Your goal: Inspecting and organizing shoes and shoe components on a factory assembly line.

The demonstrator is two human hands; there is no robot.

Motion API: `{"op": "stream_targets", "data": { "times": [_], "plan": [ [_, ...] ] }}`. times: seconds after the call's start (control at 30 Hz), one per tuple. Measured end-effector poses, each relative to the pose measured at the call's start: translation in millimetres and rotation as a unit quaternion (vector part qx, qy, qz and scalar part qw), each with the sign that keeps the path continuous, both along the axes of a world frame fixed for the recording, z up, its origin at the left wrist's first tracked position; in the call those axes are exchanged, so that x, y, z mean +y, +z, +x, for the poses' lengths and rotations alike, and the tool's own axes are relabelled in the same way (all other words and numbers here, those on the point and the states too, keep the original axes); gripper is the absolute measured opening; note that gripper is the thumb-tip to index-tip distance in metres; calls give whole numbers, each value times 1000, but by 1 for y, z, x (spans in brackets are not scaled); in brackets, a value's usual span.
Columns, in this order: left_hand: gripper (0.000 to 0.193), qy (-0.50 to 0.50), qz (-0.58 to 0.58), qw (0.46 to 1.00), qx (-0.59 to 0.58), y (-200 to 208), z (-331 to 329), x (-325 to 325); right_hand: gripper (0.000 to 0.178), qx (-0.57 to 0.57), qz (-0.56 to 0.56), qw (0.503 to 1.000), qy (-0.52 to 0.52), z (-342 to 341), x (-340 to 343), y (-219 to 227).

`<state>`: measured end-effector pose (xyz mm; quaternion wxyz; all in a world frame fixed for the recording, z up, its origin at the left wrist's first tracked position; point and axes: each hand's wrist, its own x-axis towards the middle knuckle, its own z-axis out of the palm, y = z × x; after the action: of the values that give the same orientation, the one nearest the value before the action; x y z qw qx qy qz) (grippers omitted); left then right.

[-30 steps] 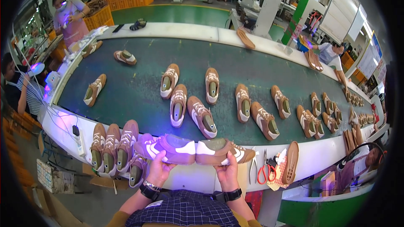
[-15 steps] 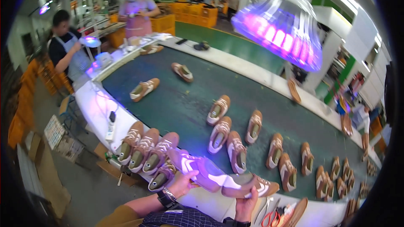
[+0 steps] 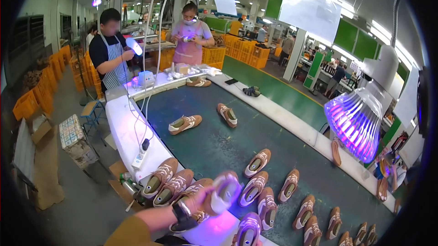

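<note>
In my left hand (image 3: 199, 199) is a brown sneaker (image 3: 223, 193), blurred by motion, its opening turned toward me. It is held over the white ledge, beside several matching sneakers (image 3: 160, 176) lined up there. At the bottom edge my right hand (image 3: 258, 243) grips a second brown sneaker (image 3: 249, 230), lit purple; only bits of its fingers show. More tan sneakers with white stripes stand on the dark green belt (image 3: 200, 141), the nearest being a sneaker (image 3: 267, 208) just beyond my hands.
A purple-glowing lamp (image 3: 353, 125) hangs at the right. White ledges (image 3: 292, 129) border the belt. A power strip (image 3: 139, 158) with cords lies on the left ledge. Two people (image 3: 116, 59) stand at the far end, one with a hand-held lamp. Orange crates (image 3: 246, 51) stand behind them.
My two hands have drawn apart with their sneakers: the left stays above the ledge, the right has dropped to the bottom edge. The view has swung, shifting the scene.
</note>
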<state>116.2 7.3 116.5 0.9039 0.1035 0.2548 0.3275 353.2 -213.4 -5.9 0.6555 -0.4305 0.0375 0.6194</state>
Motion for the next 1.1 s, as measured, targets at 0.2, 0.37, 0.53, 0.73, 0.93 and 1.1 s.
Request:
{"op": "stream_targets", "data": {
  "times": [0.2,0.37,0.53,0.73,0.93,1.1],
  "plan": [
    [63,173,129,921,326,-35,-82,171,65,11,1,997,76,-18,31,26],
    [59,201,258,832,448,-32,-95,132,69,-37,16,995,96,-32,84,55],
    [40,191,291,817,459,-80,-114,49,61,120,37,978,164,-27,156,61],
    [35,199,479,646,560,-79,-112,-18,51,95,137,962,214,-52,293,104],
    [44,92,546,546,629,-70,-89,-24,52,58,218,971,80,-42,475,88],
    [46,61,570,513,639,-80,-88,-14,31,-27,184,920,346,-84,421,45]
  ]
}}
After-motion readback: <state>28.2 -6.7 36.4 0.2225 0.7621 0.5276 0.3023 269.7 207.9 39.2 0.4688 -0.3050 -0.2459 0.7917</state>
